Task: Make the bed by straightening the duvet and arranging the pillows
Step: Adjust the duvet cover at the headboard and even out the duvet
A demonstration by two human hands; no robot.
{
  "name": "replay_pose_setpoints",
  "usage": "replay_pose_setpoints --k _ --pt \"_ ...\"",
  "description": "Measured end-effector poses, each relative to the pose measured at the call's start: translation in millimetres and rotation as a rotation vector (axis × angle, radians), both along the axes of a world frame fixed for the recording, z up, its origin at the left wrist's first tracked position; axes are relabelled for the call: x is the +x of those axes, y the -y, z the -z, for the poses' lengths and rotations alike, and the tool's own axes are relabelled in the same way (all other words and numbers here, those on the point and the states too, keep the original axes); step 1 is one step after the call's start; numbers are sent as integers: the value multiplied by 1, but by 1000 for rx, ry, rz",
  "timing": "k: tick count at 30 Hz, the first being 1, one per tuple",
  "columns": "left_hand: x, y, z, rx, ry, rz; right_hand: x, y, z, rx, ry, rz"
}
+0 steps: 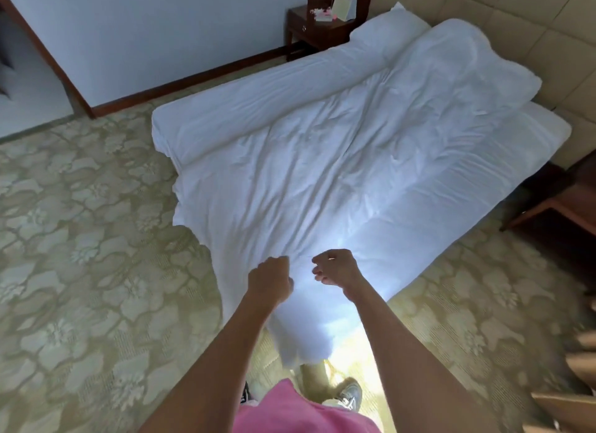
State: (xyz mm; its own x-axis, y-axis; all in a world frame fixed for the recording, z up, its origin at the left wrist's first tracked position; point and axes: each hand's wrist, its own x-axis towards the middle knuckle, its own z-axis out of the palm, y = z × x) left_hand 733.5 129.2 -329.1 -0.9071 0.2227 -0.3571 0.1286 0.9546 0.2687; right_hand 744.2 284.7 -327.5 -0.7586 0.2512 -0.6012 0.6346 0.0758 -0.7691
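A white, wrinkled duvet (322,161) lies across the bed, its near corner hanging down over the foot toward the carpet. My left hand (271,279) grips the duvet's fabric near that corner, fingers curled into it. My right hand (337,268) is beside it, fingers curled and pinching the same fabric. A white pillow (387,29) shows at the head of the bed, partly under the duvet. The mattress edge (545,126) is bare along the right side.
A dark wooden nightstand (317,29) with small items stands by the headboard wall. Patterned carpet (80,239) surrounds the bed. Dark wooden furniture (561,200) sits at the right. My shoe (350,397) is below the hanging corner.
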Motion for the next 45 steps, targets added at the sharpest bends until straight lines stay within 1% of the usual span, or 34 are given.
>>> replay_pose_setpoints --k 2,4,7,10,12,14,16,22,25,27,30,33,38,45 --pt "6 -52 -4 15 25 40 14 -58 -5 88 1 -23" --pt "11 -102 -10 28 45 87 26 -116 -9 226 30 -60" --pt "18 -169 -16 50 54 147 48 -196 -15 361 62 10" --pt "19 -222 -22 61 57 198 69 -255 -24 447 -61 32" --pt "17 -250 -24 72 57 231 77 -284 -30 437 -149 87" --pt "14 -275 -26 78 54 257 79 -309 -34 432 -186 149" --pt "9 -298 -27 79 49 273 79 -330 -37 433 -195 164" --pt "-15 -377 -22 112 41 301 67 -399 -28 460 -147 152" --pt "-34 -421 -13 125 49 309 48 -446 -18 460 -105 185" --pt "-52 -452 -4 123 67 329 31 -477 -15 444 -111 195" --pt "-83 -512 3 147 81 338 7 -530 -19 408 -136 170" --pt "-106 -587 -4 207 73 349 -12 -591 -30 406 -128 156" --pt "-140 -703 -25 259 67 469 -22 -694 -45 429 -130 273" --pt "-176 -808 -15 250 132 506 -40 -802 -28 423 -61 368"
